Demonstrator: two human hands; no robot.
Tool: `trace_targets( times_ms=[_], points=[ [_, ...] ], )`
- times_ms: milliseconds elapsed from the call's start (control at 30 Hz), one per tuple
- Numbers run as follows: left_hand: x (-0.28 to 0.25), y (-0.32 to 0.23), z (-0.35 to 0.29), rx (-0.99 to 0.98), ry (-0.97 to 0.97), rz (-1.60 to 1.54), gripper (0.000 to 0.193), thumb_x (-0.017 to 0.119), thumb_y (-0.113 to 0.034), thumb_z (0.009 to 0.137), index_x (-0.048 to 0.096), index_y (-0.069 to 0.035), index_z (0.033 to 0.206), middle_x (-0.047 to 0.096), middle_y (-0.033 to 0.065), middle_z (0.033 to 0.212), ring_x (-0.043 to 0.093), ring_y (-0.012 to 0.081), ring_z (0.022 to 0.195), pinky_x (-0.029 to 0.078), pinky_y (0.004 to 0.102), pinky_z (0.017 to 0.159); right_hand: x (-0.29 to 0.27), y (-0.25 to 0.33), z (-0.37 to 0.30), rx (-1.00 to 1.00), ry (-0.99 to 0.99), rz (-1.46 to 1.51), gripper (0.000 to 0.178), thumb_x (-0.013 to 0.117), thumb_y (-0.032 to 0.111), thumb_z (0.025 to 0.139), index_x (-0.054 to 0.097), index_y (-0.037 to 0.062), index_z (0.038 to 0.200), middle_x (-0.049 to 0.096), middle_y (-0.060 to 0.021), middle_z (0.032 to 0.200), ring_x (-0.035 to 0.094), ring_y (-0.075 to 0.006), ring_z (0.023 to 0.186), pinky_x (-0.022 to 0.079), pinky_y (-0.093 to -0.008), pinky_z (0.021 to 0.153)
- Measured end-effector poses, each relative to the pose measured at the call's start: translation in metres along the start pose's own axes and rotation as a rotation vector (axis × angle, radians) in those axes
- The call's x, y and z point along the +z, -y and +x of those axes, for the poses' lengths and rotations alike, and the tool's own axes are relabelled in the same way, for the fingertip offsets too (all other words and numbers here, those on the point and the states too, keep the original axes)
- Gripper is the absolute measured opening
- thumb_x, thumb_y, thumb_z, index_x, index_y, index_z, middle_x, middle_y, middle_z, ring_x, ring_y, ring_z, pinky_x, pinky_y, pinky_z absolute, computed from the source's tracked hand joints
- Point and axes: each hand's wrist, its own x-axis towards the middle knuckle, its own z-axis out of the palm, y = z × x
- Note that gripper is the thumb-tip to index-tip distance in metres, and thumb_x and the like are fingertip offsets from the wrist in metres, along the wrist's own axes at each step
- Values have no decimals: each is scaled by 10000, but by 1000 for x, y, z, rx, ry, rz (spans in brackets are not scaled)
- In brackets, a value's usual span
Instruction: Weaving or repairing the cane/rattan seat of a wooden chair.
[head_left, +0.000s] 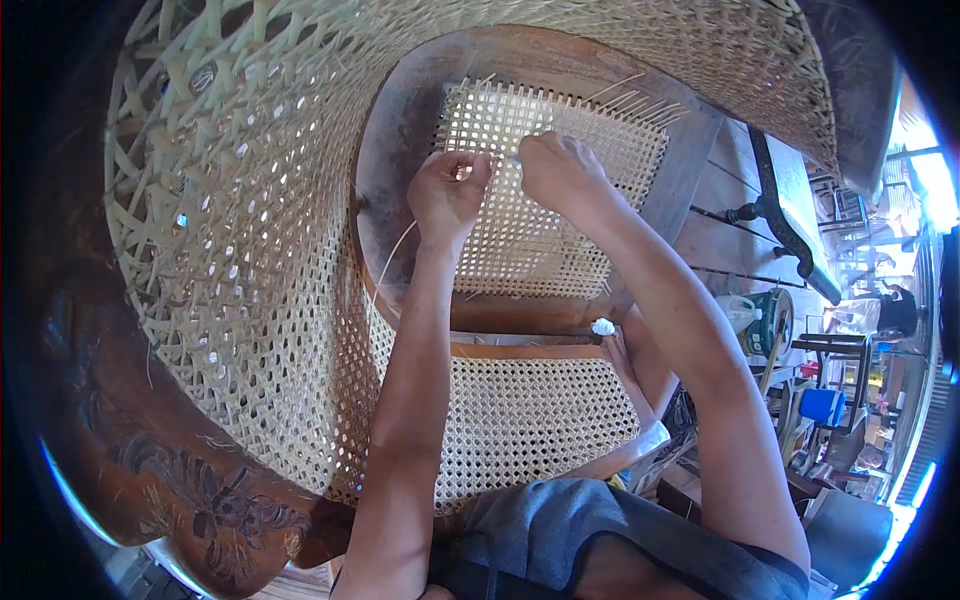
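Note:
A woven cane panel [530, 245] is strung across a dark wooden frame [385, 180], with loose strand ends [640, 103] sticking out along its far right edge. My left hand [448, 198] is over the panel's left side, thumb and forefinger pinched together. A thin pale cane strand [396, 250] curves out from beside that wrist. Just right of it, my right hand [562, 175] is closed over the middle of the weave. Something small and pale shows at its fingertips, too little to name. The fingertips of both hands nearly meet.
A tall curved cane back [250, 250] with a carved wooden rim [200, 500] wraps round the left and top. Nearer me lies another cane panel [530, 410]. At right stand a dark green bucket [768, 322], a blue container [822, 406] and a bench with a curled metal arm [770, 190].

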Motion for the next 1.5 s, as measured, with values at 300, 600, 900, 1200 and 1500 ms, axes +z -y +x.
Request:
trace_targets(
  times_ms=[300,600,900,1200,1500],
  points=[
    [-4,-24,-2,-28,77,230,276,717,-389,823,745,-115,848,706,69,791,682,212,729,512,321,667,3,8,2,-48,-30,13,220,510,98,899,704,28,976,682,-193,1019,674,-359,969,553,-454,826],
    [-8,-46,5,-73,228,317,238,748,-338,808,738,-113,885,701,76,821,676,215,743,517,333,678,-9,3,16,80,144,-79,246,568,209,878,700,15,953,687,-205,1024,665,-355,996,524,-445,859],
    [19,-55,-2,231,121,243,134,663,-178,842,680,-100,950,634,144,963,658,305,786,538,405,778,-52,-44,-18,194,2,-200,445,523,432,938,712,38,856,700,-168,838,683,-338,871,528,-456,791],
    [26,-32,1,-96,266,-593,93,707,-95,883,706,-8,918,648,-33,777,503,12,647,414,181,577,-30,-36,-10,116,-6,7,329,531,318,921,697,41,856,696,-171,877,681,-337,873,535,-458,776],
    [24,-28,-5,20,187,-329,53,623,-16,894,596,-15,848,551,-57,714,450,17,609,382,198,542,5,-14,1,32,-60,-18,195,534,115,873,703,46,938,695,-164,996,680,-327,959,541,-421,805]
  ],
)
